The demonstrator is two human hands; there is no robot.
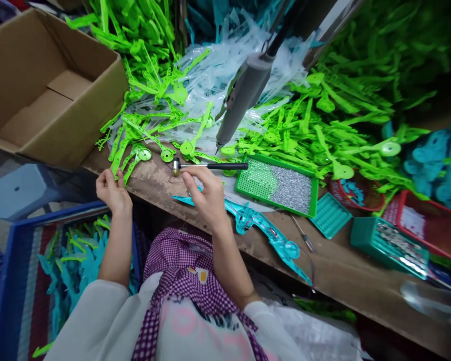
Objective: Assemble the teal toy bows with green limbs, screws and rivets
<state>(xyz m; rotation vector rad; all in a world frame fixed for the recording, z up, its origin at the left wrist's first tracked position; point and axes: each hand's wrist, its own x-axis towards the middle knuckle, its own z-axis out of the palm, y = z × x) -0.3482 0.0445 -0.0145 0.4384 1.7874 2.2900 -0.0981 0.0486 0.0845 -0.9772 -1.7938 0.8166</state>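
Observation:
My left hand [113,189] rests at the near edge of the wooden bench [346,276], fingers curled around the end of a green plastic part [130,159]. My right hand [206,193] hovers over the bench with fingers pinched together, right below a small black-handled hammer [210,166]; whether it holds the hammer I cannot tell. A teal plastic part [263,225] lies on the bench just right of that hand. A grey powered screwdriver [242,98] hangs down over the bench above the hammer.
Heaps of green plastic parts [308,125] and clear bags cover the back of the bench. A green tray of small screws [280,184], teal boxes [389,245] and red baskets [428,225] stand right. An open cardboard box [48,85] sits left; a blue crate [7,281] holds teal parts below.

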